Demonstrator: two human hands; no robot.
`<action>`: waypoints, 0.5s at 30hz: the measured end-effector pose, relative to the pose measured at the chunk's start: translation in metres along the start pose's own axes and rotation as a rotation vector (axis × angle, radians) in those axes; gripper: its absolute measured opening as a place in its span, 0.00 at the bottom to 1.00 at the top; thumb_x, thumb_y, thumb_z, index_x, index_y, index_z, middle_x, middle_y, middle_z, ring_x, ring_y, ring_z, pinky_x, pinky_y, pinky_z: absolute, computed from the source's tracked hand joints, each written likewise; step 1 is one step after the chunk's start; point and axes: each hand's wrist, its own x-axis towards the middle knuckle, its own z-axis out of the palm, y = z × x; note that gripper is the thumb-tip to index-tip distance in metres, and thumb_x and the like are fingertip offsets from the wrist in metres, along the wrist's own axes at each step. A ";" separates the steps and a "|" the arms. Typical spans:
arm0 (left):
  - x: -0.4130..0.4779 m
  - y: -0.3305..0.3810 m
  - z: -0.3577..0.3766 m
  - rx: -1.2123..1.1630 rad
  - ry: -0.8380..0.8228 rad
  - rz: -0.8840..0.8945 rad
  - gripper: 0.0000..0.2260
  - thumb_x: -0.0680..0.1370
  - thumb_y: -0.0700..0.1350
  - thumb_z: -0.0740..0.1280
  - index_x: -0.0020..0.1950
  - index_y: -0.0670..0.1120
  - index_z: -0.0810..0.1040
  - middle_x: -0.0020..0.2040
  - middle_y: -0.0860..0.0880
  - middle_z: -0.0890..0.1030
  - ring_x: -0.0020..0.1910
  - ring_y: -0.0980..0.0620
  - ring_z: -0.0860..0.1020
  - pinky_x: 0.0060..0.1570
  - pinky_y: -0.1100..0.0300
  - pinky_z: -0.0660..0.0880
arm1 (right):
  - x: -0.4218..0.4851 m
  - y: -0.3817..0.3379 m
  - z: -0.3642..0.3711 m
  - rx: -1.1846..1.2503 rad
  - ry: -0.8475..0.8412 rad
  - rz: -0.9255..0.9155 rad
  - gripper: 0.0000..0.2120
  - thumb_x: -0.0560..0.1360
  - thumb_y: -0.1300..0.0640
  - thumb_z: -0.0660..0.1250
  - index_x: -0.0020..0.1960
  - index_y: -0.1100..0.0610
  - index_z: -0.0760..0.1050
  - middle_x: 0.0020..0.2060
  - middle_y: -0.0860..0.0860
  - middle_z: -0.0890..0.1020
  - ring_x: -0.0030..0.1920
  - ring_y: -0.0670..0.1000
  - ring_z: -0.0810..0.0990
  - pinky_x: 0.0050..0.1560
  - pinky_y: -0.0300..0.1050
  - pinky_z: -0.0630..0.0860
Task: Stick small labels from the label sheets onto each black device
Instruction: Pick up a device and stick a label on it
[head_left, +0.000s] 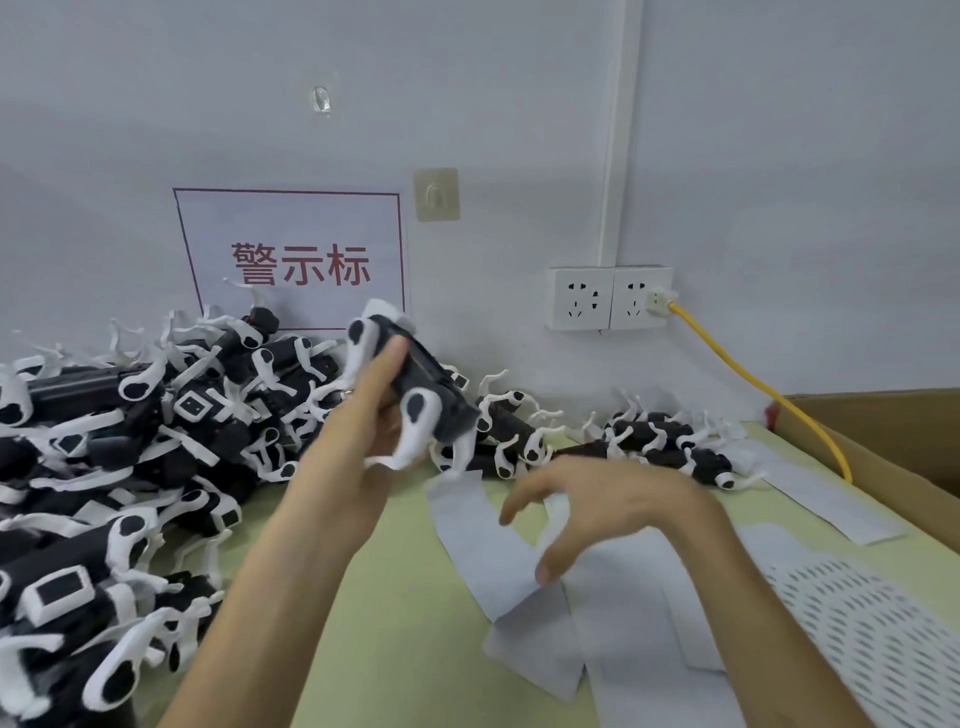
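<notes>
Above the mat, the left hand (363, 415) gripped a device (415, 387), while the right hand (613, 512), open and empty, should peel one label from the sheets (498, 545) cleanly.

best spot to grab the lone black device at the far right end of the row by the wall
Grip the black device across its bare dark body, coming from above. It lies flat on the table, and the loose white tabs at its ends look too floppy to hold.

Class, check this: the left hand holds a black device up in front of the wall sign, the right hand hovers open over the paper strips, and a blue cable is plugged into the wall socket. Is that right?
Not quite. The cable in the wall socket is yellow, not blue, as the head view shows. The rest stands: the left hand holds the black device up, and the right hand hovers open over the paper strips.
</notes>
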 end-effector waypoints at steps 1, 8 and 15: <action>-0.001 0.002 -0.003 -0.070 -0.026 -0.013 0.11 0.72 0.57 0.72 0.35 0.53 0.87 0.33 0.52 0.82 0.44 0.52 0.81 0.60 0.55 0.71 | 0.006 0.001 0.009 -0.049 -0.073 0.063 0.24 0.66 0.46 0.81 0.59 0.36 0.78 0.61 0.36 0.75 0.65 0.42 0.74 0.64 0.41 0.73; 0.010 0.012 -0.013 -0.040 -0.061 -0.065 0.22 0.76 0.57 0.66 0.61 0.42 0.79 0.47 0.45 0.85 0.45 0.49 0.84 0.48 0.55 0.81 | 0.038 0.003 0.027 0.221 0.314 -0.089 0.01 0.77 0.59 0.72 0.47 0.54 0.81 0.39 0.47 0.83 0.40 0.46 0.80 0.42 0.44 0.76; 0.010 0.004 -0.029 0.001 -0.277 -0.112 0.37 0.61 0.68 0.81 0.54 0.39 0.86 0.62 0.39 0.83 0.62 0.44 0.83 0.51 0.55 0.83 | -0.005 -0.008 -0.015 0.840 0.622 -0.442 0.07 0.80 0.62 0.68 0.55 0.55 0.84 0.49 0.53 0.88 0.48 0.51 0.86 0.46 0.40 0.80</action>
